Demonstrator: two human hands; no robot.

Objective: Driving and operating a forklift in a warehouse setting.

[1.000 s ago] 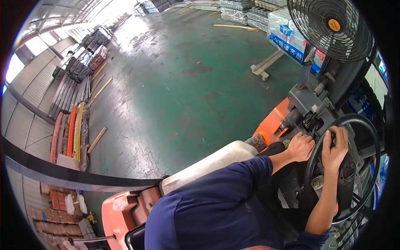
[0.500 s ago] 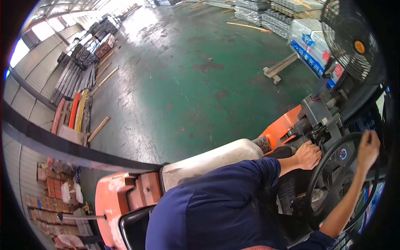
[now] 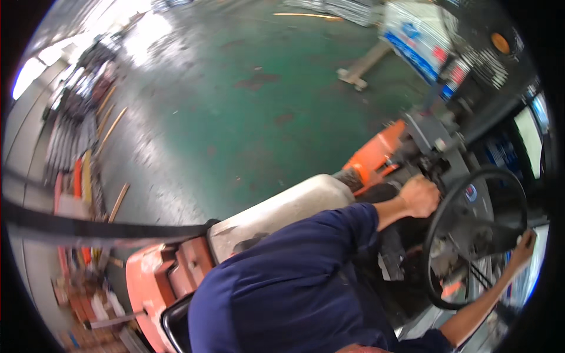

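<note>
I sit in a forklift, in a navy sleeve, with both arms reaching toward the black steering wheel. My left hand is closed in a fist just left of the wheel rim, beside the dark steering column. What its fingers wrap round is hidden. At the right side of the rim, my right hand is closed on the steering wheel, its fingers slightly blurred. A small round emblem or gauge shows through the wheel.
A pale engine cover or side panel and orange bodywork flank me. A black fan hangs at upper right. Beyond the green floor stand wrapped stacks, a metal stand, and wooden strips by the left-hand stock.
My right hand has moved down along the right side of the wheel. My left hand stays closed at its place by the column. The whole view has shifted and blurred.
</note>
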